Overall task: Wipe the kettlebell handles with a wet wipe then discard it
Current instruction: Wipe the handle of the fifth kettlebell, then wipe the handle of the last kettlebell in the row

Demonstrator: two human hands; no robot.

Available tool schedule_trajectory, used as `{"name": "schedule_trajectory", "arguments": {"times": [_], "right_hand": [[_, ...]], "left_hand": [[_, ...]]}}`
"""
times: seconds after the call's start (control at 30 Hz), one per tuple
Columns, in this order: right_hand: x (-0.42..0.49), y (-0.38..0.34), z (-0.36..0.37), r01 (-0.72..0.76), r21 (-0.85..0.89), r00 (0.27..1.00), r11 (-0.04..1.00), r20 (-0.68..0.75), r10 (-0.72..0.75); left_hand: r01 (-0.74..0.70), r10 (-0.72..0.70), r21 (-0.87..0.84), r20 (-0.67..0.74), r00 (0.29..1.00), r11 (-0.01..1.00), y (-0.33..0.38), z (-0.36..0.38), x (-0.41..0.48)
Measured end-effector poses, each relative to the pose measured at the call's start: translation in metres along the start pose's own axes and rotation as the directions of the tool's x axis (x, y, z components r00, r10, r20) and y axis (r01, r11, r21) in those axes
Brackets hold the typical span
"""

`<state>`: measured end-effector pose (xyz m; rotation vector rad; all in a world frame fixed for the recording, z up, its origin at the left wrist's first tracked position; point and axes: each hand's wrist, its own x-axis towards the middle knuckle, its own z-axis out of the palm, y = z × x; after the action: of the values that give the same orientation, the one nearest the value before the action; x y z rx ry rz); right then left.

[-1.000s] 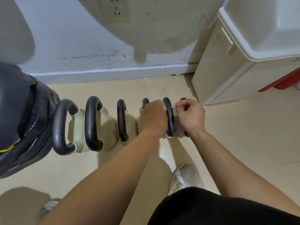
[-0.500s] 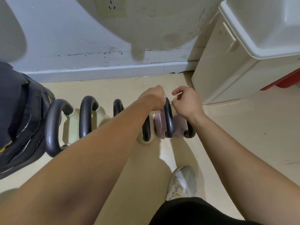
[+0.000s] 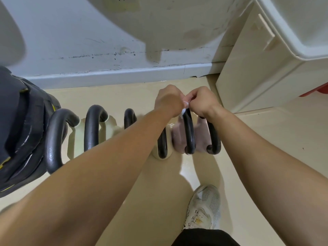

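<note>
Several kettlebells with black handles stand in a row on the beige floor along the wall. My left hand [image 3: 167,101] and my right hand [image 3: 202,102] meet over the far end of one pinkish kettlebell's black handle [image 3: 189,132]. Both hands pinch a small white wet wipe [image 3: 184,108] that is pressed against the top of that handle. Most of the wipe is hidden by my fingers. Another pinkish kettlebell handle [image 3: 215,139] stands just to the right, and a cream one [image 3: 162,146] to the left is partly covered by my left forearm.
Cream kettlebells with larger handles [image 3: 53,139] [image 3: 92,128] stand further left, beside a stack of dark weight plates [image 3: 21,132]. A cream cabinet [image 3: 252,71] stands at the right by the wall. My white shoe [image 3: 204,208] is on the floor below the kettlebells.
Both hands slid from the near end of the handle to its far end with the wipe, and the view has tilted slightly down.
</note>
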<state>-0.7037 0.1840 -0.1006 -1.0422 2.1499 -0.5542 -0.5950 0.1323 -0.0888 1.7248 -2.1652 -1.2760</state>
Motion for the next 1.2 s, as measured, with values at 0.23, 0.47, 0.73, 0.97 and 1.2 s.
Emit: {"name": "schedule_trajectory", "arguments": {"times": [0.23, 0.47, 0.73, 0.97, 1.2], "right_hand": [[-0.057, 0.019, 0.006, 0.082, 0.145, 0.985, 0.986, -0.162, -0.058], [-0.120, 0.046, 0.020, 0.047, 0.164, 0.988, 0.985, -0.154, -0.021], [-0.161, 0.059, 0.002, -0.039, 0.307, 0.990, 0.951, -0.120, 0.079], [-0.176, 0.019, -0.033, 0.167, 0.377, 0.934, 0.911, 0.237, -0.269], [-0.163, 0.039, -0.065, 0.085, 0.570, 0.977, 0.817, 0.111, -0.179]], "left_hand": [[-0.231, 0.248, 0.163, -0.090, 0.965, 0.959, -0.019, 0.023, -0.065], [-0.253, 0.255, 0.133, 0.005, 0.967, 0.958, -0.041, 0.040, -0.119], [-0.226, 0.227, 0.021, -0.038, 0.973, 0.974, -0.038, 0.027, -0.157], [-0.353, 0.343, -0.374, -0.096, 0.935, 0.858, 0.025, -0.030, -0.185], [-0.164, 0.102, -0.648, -0.132, 0.986, 0.744, 0.043, -0.052, -0.163]]}}
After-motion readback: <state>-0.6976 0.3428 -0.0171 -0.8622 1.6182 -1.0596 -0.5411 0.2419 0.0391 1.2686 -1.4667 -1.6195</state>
